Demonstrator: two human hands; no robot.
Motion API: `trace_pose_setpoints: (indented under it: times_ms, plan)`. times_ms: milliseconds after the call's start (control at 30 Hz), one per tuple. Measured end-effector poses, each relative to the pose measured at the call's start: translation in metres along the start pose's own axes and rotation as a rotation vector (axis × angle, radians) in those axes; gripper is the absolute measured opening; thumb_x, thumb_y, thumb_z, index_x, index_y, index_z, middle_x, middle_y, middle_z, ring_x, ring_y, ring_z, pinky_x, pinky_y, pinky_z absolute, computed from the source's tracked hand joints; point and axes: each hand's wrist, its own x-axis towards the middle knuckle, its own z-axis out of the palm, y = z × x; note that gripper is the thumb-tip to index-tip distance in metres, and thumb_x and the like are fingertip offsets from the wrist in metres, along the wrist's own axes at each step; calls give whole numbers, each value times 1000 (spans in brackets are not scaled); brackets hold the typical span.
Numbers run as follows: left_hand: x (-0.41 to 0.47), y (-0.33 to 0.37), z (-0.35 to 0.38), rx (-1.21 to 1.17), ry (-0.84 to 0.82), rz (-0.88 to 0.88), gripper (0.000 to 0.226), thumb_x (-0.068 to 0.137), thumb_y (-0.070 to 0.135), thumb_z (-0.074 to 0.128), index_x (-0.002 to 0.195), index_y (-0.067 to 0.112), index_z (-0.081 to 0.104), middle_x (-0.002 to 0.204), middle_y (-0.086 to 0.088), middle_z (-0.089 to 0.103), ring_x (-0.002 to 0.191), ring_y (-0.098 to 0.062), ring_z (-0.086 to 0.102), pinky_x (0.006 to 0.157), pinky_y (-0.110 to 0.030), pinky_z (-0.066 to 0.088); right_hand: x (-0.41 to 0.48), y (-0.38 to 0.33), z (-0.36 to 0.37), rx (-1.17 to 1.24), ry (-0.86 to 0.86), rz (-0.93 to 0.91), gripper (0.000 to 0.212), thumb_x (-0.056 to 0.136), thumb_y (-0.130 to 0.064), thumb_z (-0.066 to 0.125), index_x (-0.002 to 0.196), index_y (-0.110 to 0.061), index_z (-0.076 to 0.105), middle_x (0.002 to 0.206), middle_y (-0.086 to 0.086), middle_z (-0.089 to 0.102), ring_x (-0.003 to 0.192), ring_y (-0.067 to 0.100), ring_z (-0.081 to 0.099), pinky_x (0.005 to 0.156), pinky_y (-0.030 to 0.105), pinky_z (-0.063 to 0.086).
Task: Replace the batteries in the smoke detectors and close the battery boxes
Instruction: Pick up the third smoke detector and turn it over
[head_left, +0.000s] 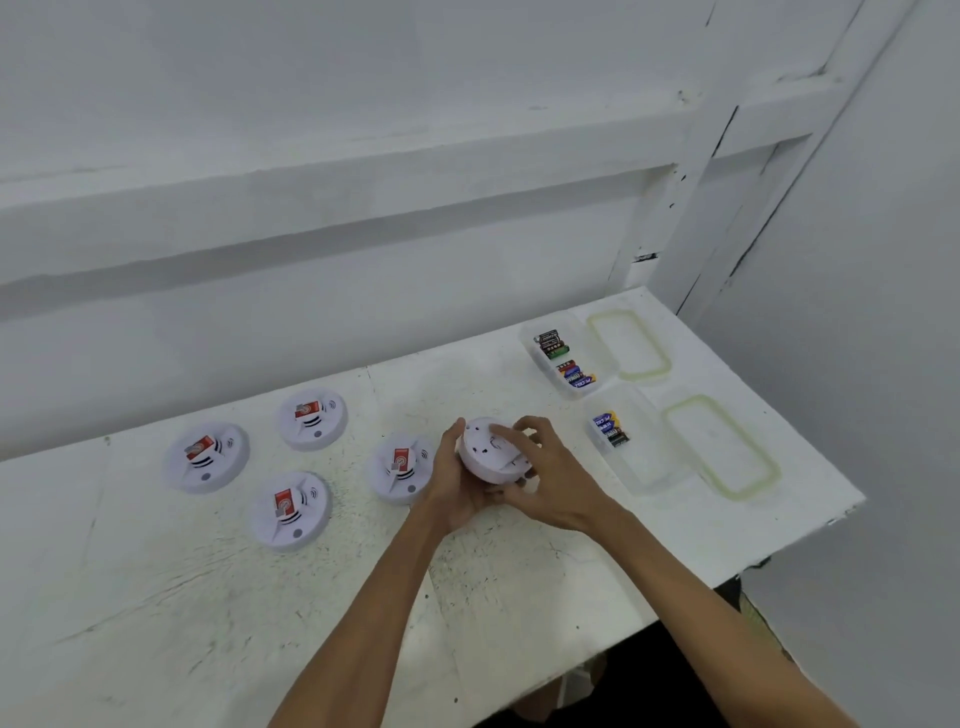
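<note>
A white round smoke detector (488, 451) is held above the table with its back side up. My left hand (457, 491) grips it from the left and underneath. My right hand (545, 473) curls over its right edge, a finger lying on the back panel. Several other white smoke detectors with red labels lie face up on the table: one close by (400, 467) and others further left (291, 512), (207, 457), (312, 420). A clear box (563, 358) holds two groups of batteries. A second clear box (623, 441) holds a few batteries.
The white table (519, 597) ends at the right (852, 501) and front edges. Two clear lids with greenish rims lie beside the boxes, one at the back (628, 345) and one nearer (722, 447). A white wall stands behind the table.
</note>
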Motion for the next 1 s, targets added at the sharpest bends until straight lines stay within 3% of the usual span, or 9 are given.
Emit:
trace_pose_setpoints:
  times_ms: [67, 100, 200, 300, 533, 633, 700, 833, 1000]
  plan:
    - [1, 1, -7, 67, 2, -13, 63, 103, 53, 31, 96, 18, 82, 111, -20, 72, 89, -33, 64, 68, -36, 43, -4, 3, -7, -5, -30, -12, 66, 81, -41, 62, 144, -40, 43, 130, -7, 32, 109, 17, 46, 79, 26, 52]
    - [3, 2, -9, 74, 7, -23, 61, 102, 51, 32, 94, 18, 83, 109, -20, 72, 88, -32, 64, 69, -35, 44, -4, 4, -10, -3, -45, -20, 65, 81, -42, 60, 144, -40, 44, 131, -7, 33, 111, 16, 44, 81, 22, 48]
    - [6, 7, -13, 27, -29, -59, 58, 104, 50, 36, 112, 10, 77, 119, -22, 72, 100, -37, 69, 88, -45, 54, -3, 1, -18, 51, -106, -30, 60, 82, -39, 59, 141, -37, 46, 141, -9, 31, 125, 13, 39, 92, 21, 44]
    - [6, 11, -12, 3, -64, -69, 55, 100, 52, 45, 111, 10, 79, 124, -21, 70, 108, -37, 68, 99, -51, 51, 0, -6, -20, -7, -62, -73, 57, 86, -34, 66, 140, -32, 48, 139, -11, 35, 122, 12, 42, 89, 26, 48]
    - [6, 15, -11, -34, -63, -129, 68, 99, 60, 40, 115, 5, 77, 129, -24, 67, 116, -40, 63, 98, -54, 50, 5, -13, -14, -149, 22, -23, 58, 77, -52, 73, 121, -16, 62, 118, -5, 54, 107, 13, 49, 82, 27, 49]
    - [5, 4, -13, -46, -105, -104, 67, 99, 52, 37, 141, 4, 58, 143, -25, 58, 128, -43, 56, 106, -60, 45, 5, -14, -12, -118, 103, 134, 59, 72, -57, 70, 113, -14, 64, 106, -4, 60, 98, 14, 54, 80, 25, 46]
    - [5, -5, -12, -56, -119, -62, 66, 101, 50, 36, 149, 5, 48, 146, -23, 56, 132, -41, 55, 109, -58, 44, 7, -15, -10, -114, 104, 210, 58, 74, -52, 74, 116, -14, 62, 108, -3, 59, 99, 15, 54, 82, 27, 47]
    - [2, -16, 3, -42, -62, 27, 61, 106, 55, 27, 143, 15, 54, 140, -16, 64, 121, -29, 65, 98, -47, 56, 11, -21, -8, -117, 77, 194, 61, 75, -47, 76, 122, -14, 56, 114, -1, 54, 101, 16, 51, 82, 27, 45]
    - [8, -25, 2, -51, 6, 76, 59, 106, 57, 25, 138, 19, 58, 138, -14, 64, 120, -27, 65, 105, -44, 50, 14, -28, -1, -200, -41, 185, 70, 71, -42, 78, 123, -4, 51, 116, 8, 48, 103, 23, 47, 80, 28, 39]
